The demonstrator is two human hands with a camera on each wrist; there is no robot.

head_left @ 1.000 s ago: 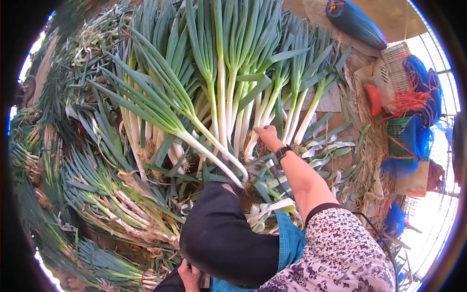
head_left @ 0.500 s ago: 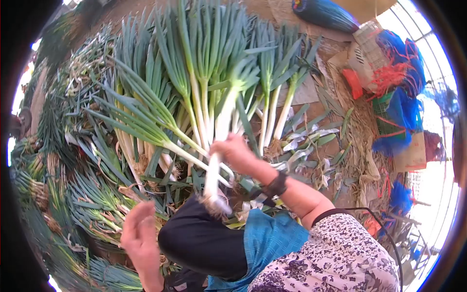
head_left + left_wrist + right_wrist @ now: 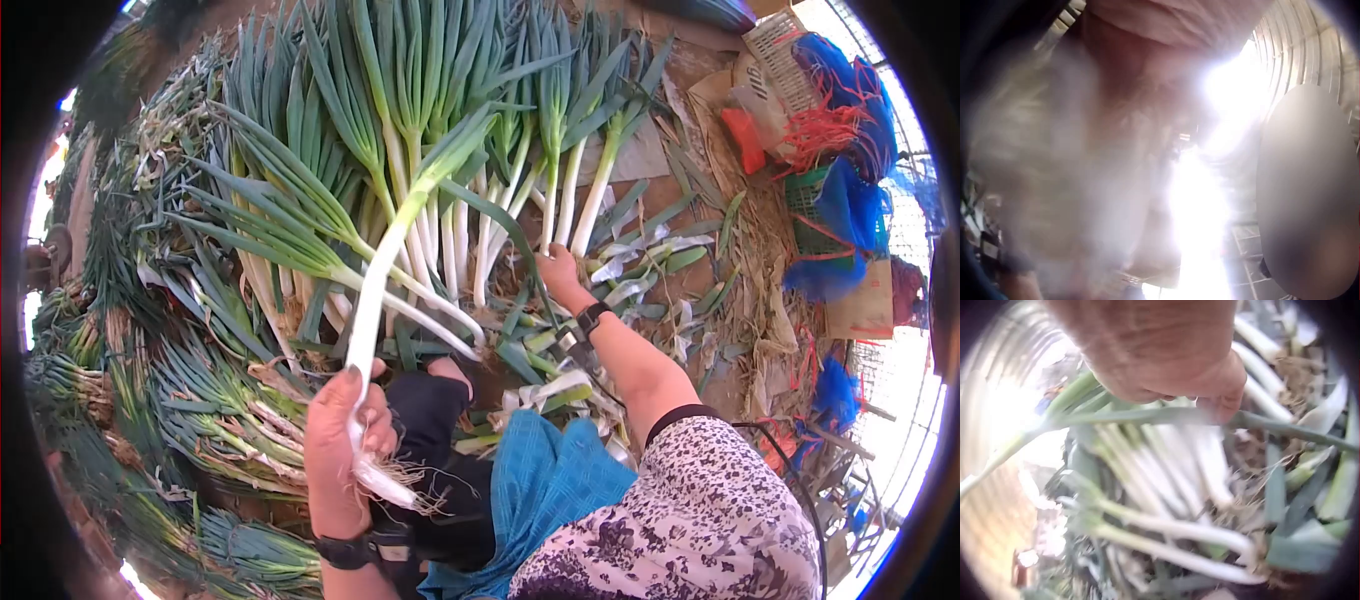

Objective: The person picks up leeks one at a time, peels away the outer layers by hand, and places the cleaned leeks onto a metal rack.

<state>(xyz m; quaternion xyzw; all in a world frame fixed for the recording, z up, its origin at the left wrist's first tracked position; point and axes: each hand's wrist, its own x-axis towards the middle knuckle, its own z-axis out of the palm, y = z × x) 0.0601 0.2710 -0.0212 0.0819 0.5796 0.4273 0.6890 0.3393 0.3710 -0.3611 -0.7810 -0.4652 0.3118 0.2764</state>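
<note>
Your left hand (image 3: 345,440) is gripping a leek (image 3: 372,290) near its root end (image 3: 388,485), the stalk slanting up across the near side of the leek pile (image 3: 440,70); your right hand (image 3: 562,274) is resting by the white stalk ends (image 3: 584,232) at that pile's right part, and I cannot tell whether its bent fingers (image 3: 1229,394) are pinching anything

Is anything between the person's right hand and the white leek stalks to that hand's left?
Yes: a long green leaf curves between the right hand and the white leek stalks, passing close by the fingers. I can't tell whether they pinch it.
</note>
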